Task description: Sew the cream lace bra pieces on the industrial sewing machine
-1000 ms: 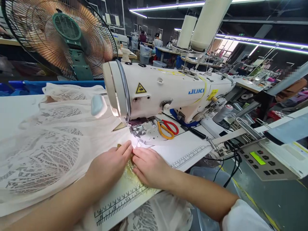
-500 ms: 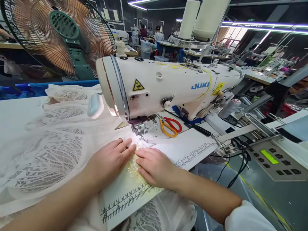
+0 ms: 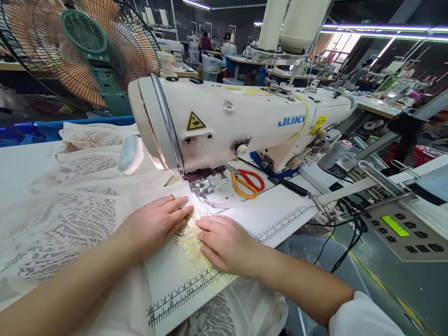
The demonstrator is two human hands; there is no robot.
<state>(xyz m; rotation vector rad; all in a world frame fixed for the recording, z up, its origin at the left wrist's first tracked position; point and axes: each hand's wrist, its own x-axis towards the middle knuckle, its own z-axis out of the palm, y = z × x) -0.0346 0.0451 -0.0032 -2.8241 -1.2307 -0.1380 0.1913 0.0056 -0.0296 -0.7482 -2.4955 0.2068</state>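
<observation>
My left hand (image 3: 154,226) lies on sheer white lace fabric (image 3: 80,217), its fingers stretched toward the needle area of the sewing machine (image 3: 217,126). Opposite it, my right hand (image 3: 229,245) rests palm down with fingers extended and slightly bent, the thumb hidden. Between the hands shows a crinkled, yellowish clear patch (image 3: 191,240) on the white table. The fabric's edge runs up to the presser foot (image 3: 201,186). Whether any cloth is under my right fingertips I cannot tell.
Scissors (image 3: 247,183) with red and orange handles lie by the machine bed. A ruler scale (image 3: 185,291) runs along the table edge. A fan (image 3: 87,46) stands at back left, a control panel (image 3: 402,233) at right. More lace fabric (image 3: 224,312) hangs below the edge.
The view has shifted a little, so the machine appears further left. My left fingertips have drawn slightly away from my right hand, baring more of the yellowish patch. My right hand looks nearly still.
</observation>
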